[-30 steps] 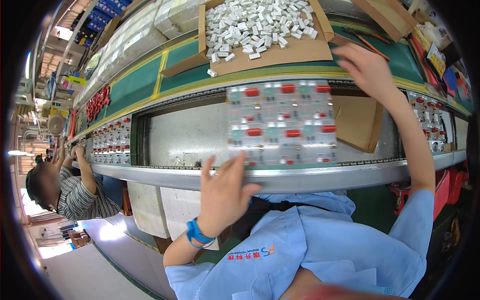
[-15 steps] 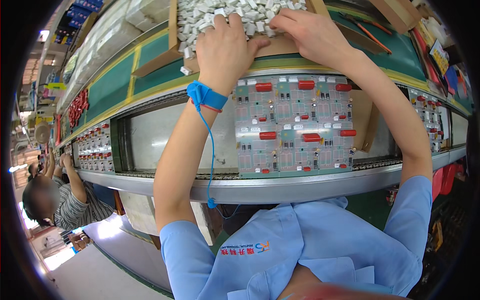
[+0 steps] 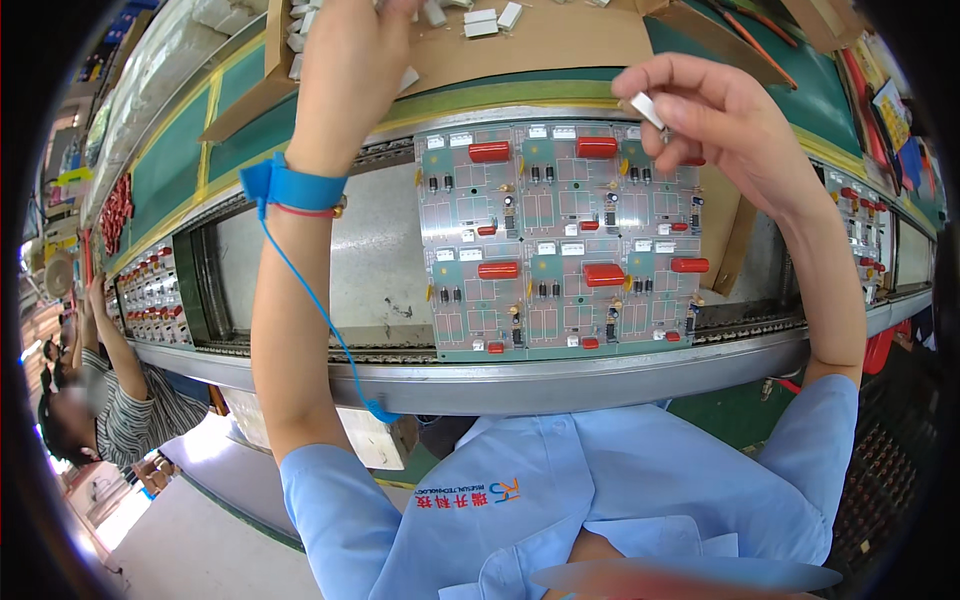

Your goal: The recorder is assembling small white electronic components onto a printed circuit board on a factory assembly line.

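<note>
One white block (image 3: 648,109) is gripped in the right hand (image 3: 735,125), pinched between the thumb and fingers. That hand hangs over the far right corner of the board (image 3: 560,215) and hides part of it; the block shows just past the board's far edge.

The left hand (image 3: 355,60) is raised over the left part of the box (image 3: 570,50), palm side down. Its fingertips run out at the upper edge, so I cannot tell whether they are open, closed or gripping anything. Loose blocks (image 3: 481,24) lie in the box near that hand, some bunched against its left wall. A blue strap (image 3: 300,190) circles the left wrist, and its cord (image 3: 318,305) trails down beside the forearm toward the near rail (image 3: 500,388).

The board lies flat across the track, in front of the person, with six like sections in two rows. Red parts, large and small, sit on it, with white connectors along each row. To its right, a piece of cardboard (image 3: 735,245) lies lower down. More boards stand farther along on both sides. On the green bench (image 3: 240,95), red parts lie heaped at the far left, near a person (image 3: 155,425) in a striped shirt.
</note>
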The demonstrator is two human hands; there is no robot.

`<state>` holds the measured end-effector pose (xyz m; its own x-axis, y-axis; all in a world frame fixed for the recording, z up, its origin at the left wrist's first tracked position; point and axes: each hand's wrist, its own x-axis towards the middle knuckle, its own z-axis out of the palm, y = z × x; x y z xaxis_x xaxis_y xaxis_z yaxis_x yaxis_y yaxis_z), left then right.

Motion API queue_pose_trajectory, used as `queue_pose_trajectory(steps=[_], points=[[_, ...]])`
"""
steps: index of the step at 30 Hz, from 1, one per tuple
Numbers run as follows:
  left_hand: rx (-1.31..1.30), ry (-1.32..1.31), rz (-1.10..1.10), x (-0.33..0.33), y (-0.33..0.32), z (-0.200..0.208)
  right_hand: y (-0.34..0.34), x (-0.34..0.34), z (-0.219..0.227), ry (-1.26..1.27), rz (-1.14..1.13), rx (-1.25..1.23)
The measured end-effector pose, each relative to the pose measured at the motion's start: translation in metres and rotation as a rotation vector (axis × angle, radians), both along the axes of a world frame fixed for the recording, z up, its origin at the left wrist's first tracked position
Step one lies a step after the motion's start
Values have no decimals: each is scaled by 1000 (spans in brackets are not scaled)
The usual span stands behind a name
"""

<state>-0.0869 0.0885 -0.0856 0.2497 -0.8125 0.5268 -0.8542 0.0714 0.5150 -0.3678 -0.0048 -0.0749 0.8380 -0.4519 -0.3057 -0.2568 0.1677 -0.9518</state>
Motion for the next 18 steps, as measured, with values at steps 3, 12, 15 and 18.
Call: queue_pose_trajectory(steps=[3,12,15,18], points=[[120,371,91,26,5,22,19,4,5,-56,58,28],[-86,1447,-206,54,-25,35,68,22,-5,-19,65,-605],[-84,1587,-379,96,-40,14,75,26,-10,27,122,-869],[-167,1824,-483,91,-43,17,77,30,-12,58,170,-1074]])
